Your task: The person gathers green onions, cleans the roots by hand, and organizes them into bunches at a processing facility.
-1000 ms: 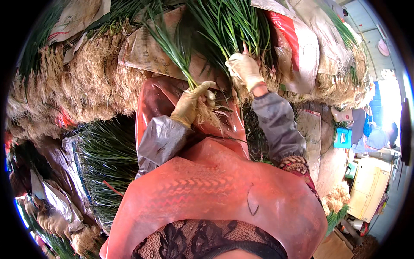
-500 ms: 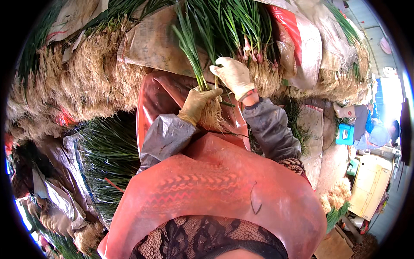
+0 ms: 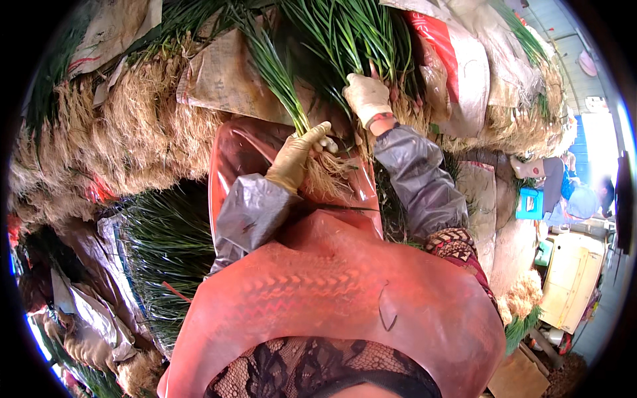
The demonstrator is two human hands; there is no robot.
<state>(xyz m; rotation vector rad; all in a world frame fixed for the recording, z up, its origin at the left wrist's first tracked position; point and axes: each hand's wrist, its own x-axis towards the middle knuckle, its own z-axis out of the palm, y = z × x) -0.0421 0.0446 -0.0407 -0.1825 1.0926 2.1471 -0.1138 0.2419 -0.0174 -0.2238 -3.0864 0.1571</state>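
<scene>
In a cream-coloured glove, my left hand (image 3: 295, 156) is closed around a small bunch of spring onions (image 3: 285, 93). Their green leaves point up and away to the left, and the pale roots (image 3: 330, 174) hang out below the fist. My right hand (image 3: 367, 98), gloved alike, has its fingers curled on stems at the near edge of a larger pile of spring onions (image 3: 348, 33). Reddish bulbs and roots show beside that hand; its fingertips are partly hidden among the stalks. A red-orange apron (image 3: 345, 278) covers my lap beneath both hands.
Rooted bundles (image 3: 146, 113) line the far left, partly under sacking (image 3: 225, 73). A white and red sack (image 3: 458, 73) lies right of the pile. More greens (image 3: 166, 239) stand left of my lap. Far right are a seated person (image 3: 564, 192), a blue stool (image 3: 529, 203) and a cream cabinet (image 3: 572, 282).
My right hand has moved up and away, from beside the left hand to the pile. The held bunch has tilted further left, while my left hand keeps its grip.
</scene>
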